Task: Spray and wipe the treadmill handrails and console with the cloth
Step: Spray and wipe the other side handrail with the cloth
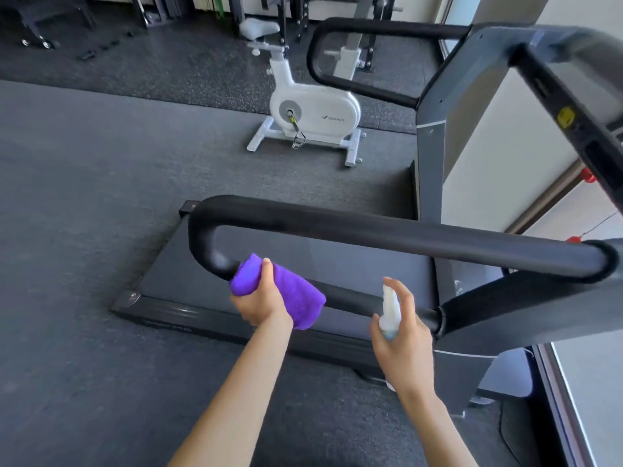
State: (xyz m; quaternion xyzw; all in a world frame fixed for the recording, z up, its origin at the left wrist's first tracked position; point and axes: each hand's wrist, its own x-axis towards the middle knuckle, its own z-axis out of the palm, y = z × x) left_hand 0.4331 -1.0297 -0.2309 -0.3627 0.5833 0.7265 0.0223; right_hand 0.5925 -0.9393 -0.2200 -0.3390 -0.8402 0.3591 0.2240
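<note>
Hands, left [261,303] gripping cloth [290,291] round handrail [371,230], dark gym floor [84,197]

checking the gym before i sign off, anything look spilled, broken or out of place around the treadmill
Nothing stands out. The left hand wraps the purple cloth around the near handrail, the right hand holds the spray bottle, and no spill shows on the treadmill belt.

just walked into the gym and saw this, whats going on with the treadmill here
A person is cleaning the treadmill's near handrail. Their left hand grips a purple cloth wrapped round the lower bar of that padded rail, close to its bend. Their right hand holds a small white spray bottle upright beside the same bar, fingers curled round it. The far handrail and the console are untouched at this moment. A white exercise bike stands behind.
</note>
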